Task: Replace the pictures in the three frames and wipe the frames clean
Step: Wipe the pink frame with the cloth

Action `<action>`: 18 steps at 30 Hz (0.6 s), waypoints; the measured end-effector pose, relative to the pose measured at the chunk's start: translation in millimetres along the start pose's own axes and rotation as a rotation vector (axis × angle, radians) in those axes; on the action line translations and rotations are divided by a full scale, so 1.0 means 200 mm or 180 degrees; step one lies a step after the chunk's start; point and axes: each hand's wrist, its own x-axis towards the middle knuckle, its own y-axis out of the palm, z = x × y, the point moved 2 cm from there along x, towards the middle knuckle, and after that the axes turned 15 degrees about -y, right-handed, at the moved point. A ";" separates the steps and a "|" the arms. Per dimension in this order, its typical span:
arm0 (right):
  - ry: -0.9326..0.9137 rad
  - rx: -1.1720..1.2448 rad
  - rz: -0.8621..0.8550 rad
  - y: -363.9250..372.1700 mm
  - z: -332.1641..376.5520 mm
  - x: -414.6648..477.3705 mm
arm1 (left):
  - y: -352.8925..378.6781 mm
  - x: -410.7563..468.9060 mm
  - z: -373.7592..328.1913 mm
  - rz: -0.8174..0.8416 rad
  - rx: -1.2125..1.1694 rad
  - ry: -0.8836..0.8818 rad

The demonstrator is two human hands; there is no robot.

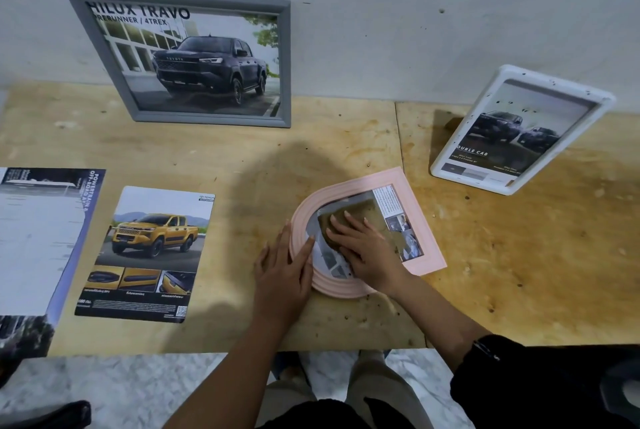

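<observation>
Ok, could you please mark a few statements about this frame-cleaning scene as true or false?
1. The pink frame lies flat on the table. True.
2. The right hand presses a cloth onto the pink frame. True.
3. The grey frame lies face down. False: it leans against the wall, picture facing out.
4. The left hand holds the yellow truck leaflet. False: it rests on the pink frame's curved edge; the leaflet lies apart on the table.

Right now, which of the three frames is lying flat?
The pink arched frame, flat on the table under the left hand and right hand. The grey frame and the white frame both stand tilted upright farther back.
</observation>
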 end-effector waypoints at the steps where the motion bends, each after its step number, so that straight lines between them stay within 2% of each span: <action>1: -0.0105 0.0070 0.0104 -0.02 -0.01 0.00 | 0.00 0.00 0.00 0.0007 -0.0020 -0.0005; 7: -0.0562 0.0554 0.0576 -0.08 -0.03 -0.04 | 0.00 0.00 0.01 0.0017 -0.0085 -0.0030; 12: -0.0541 0.0592 0.0758 -0.11 -0.07 -0.13 | 0.00 -0.02 0.00 0.0047 -0.0114 -0.0048; 15: -0.0447 0.0474 0.0608 -0.15 -0.10 -0.18 | 0.00 -0.01 0.00 0.0056 -0.0142 -0.0073; 18: -0.0530 0.0130 0.0083 -0.17 -0.13 -0.25 | 0.00 0.00 -0.01 0.0076 -0.0152 -0.0055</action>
